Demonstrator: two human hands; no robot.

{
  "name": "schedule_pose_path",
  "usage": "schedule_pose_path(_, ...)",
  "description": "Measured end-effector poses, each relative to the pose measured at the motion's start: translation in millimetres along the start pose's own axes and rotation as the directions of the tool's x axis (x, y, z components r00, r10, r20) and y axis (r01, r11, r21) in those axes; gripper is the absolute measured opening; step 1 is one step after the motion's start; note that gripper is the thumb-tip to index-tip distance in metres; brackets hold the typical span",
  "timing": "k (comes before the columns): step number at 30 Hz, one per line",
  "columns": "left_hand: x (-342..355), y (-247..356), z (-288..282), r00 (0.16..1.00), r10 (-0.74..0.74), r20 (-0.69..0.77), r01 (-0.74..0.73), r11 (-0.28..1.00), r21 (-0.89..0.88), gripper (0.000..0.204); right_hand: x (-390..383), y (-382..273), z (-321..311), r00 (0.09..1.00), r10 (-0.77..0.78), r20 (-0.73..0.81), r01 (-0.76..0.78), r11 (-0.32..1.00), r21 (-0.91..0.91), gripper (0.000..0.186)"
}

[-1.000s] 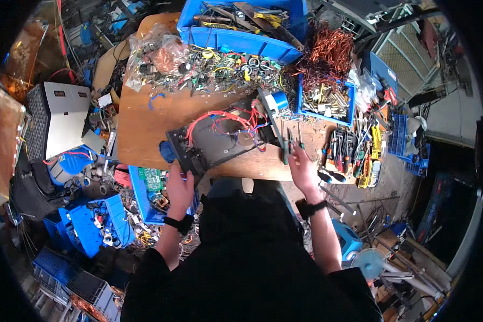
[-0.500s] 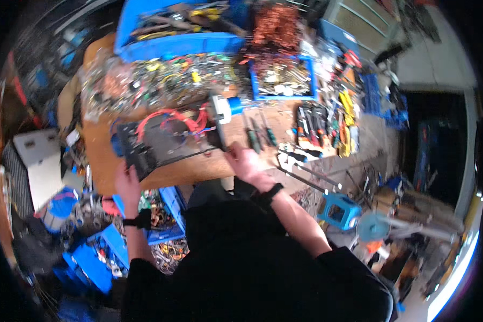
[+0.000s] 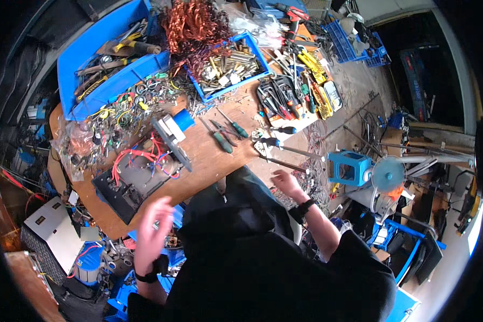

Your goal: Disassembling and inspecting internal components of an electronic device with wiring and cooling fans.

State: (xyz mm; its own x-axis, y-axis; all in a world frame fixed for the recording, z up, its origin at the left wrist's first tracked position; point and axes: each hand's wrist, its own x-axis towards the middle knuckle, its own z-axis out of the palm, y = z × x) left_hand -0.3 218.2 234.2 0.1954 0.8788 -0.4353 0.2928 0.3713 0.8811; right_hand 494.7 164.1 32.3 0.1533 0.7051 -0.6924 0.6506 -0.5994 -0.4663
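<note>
A dark metal chassis (image 3: pixel 129 196) with red and blue wiring (image 3: pixel 142 158) rests on the wooden workbench (image 3: pixel 206 161); a round blue part (image 3: pixel 182 119) stands on its upright right end plate. My left hand (image 3: pixel 154 228), slightly blurred, is just below the chassis, off it, with fingers apart. My right hand (image 3: pixel 287 184) is in the air off the bench's front edge, fingers loosely bent and apart, holding nothing visible. Green-handled screwdrivers (image 3: pixel 222 142) and pliers (image 3: pixel 225 131) lie right of the chassis, with long dark bars (image 3: pixel 284 163) near my right hand.
Blue bins of tools (image 3: pixel 110 72) and brass pieces (image 3: pixel 225 64), copper scrap (image 3: pixel 193 27), mixed small scrap (image 3: pixel 129 107) and a tool roll (image 3: pixel 282 99) crowd the bench's back. A blue machine (image 3: pixel 349 166) with a round disc stands at right, amid cluttered floor.
Both hands have let go of the chassis; my left hand has drawn back and my right hand has moved right. The view has swung toward the right side of the room.
</note>
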Motion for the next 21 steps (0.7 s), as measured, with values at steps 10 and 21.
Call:
schedule_pose_path(10,171,23,205,0.861,0.264,0.435,-0.456,0.779,0.43,0.055,43,26,-58,0.938,-0.055,-0.342,0.156,0.949,0.275,0.05)
schedule_pose_path(21,232,8,320,0.902,0.326,0.283,-0.419,0.818,0.393,0.036,50,-6,-80,0.911,-0.058,-0.408,0.122,0.984,0.133,0.019)
